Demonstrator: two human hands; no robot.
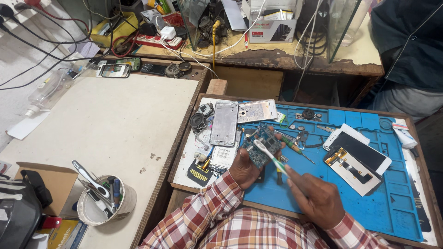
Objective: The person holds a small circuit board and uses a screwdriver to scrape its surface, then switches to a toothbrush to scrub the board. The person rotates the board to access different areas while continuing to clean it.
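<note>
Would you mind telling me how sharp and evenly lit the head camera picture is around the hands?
In the head view, light is soft and even, with no hard shadows on the blue mat. The circuit board in the left hand is sharp. The toothbrush in the right hand shows slight blur. Straight bench edges bow towards the frame's borders, a wide-angle effect.

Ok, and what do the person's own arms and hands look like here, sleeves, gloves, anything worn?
Both hands are bare: no gloves, and no rings or watch that I can make out. The left hand and right hand come out of long checked shirt sleeves in red, white and dark lines, cuffs reaching the wrists.
</note>
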